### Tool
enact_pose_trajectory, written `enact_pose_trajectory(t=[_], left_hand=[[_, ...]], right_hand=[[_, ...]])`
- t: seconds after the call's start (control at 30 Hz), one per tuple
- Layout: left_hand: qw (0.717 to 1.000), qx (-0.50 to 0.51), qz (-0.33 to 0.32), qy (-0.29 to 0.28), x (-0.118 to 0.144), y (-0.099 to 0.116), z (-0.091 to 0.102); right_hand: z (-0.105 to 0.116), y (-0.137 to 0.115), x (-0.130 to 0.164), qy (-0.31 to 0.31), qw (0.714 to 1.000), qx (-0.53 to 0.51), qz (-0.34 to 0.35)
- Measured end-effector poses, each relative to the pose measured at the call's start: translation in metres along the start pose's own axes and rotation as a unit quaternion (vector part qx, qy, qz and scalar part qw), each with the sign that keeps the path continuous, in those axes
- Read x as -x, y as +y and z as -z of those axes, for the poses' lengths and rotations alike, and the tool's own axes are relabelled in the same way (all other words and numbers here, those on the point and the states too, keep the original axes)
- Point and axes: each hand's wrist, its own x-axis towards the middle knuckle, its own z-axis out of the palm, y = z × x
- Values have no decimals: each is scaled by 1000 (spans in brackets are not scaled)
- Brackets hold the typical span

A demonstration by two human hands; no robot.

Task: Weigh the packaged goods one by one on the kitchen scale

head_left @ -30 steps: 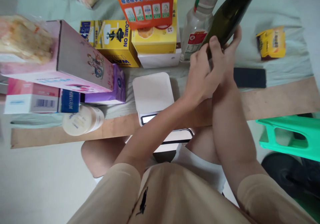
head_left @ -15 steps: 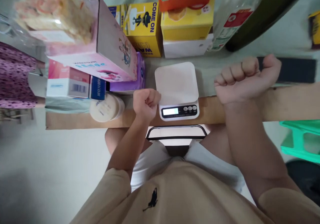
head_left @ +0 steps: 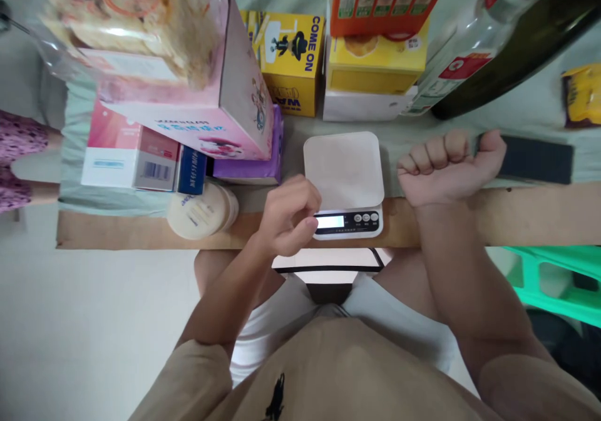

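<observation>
A white kitchen scale with a lit display and a row of buttons stands near the table's front edge, its platform bare. Against its left front corner is my left hand, fingers bent and the thumb apart from them, with nothing visible between; whether it touches the scale is hard to tell. To the scale's right, my right hand rests as a closed fist, knuckles away from me, nothing showing in it. Just beyond that fist lies a flat dark rectangular object.
On the left are a round lidded tub, a pink box topped by bagged bread, and a purple pack. Yellow boxes, an orange box and bottles stand behind. A green stool is at lower right.
My left hand has loosened from a fist, its thumb coming away from the fingers by the display. The right fist stays closed. The whole view has shifted slightly.
</observation>
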Motion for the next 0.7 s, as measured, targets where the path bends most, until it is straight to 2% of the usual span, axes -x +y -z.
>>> enact_pose_trajectory(t=[0.07,0.13,0.17,0.2,0.23,0.27,0.33,0.4,0.47,0.6,0.7], left_hand=[[985,146,97,11,0,3,-2],[928,299,220,38,-2,6,-3],[896,353,262,58,-3,7,-3],[876,384,283,76,-4,8,-4],[870,392,287,88,-4,8,-4],[876,387,274,87,-3,8,-4],[907,347,233,52,2,6,-4],[939,282,196,26,9,3,-4],[957,222,184,43,13,-1,-4],[954,176,217,108,10,-7,-7],[950,155,237,131,5,-11,-8]], right_hand=[[4,-1,-1,-7,997,-78,-21],[6,-5,0,-19,983,-178,-49],[6,-7,2,-21,974,-216,-64],[5,-10,3,-18,969,-232,-76],[3,-11,4,-10,971,-223,-82],[1,-12,5,1,979,-187,-85],[-1,-10,5,22,995,-71,-73],[-3,-8,4,35,997,39,-50],[-2,-7,1,57,993,97,-26],[1,-15,-6,110,989,101,-14],[4,-19,-9,109,990,86,-32]])
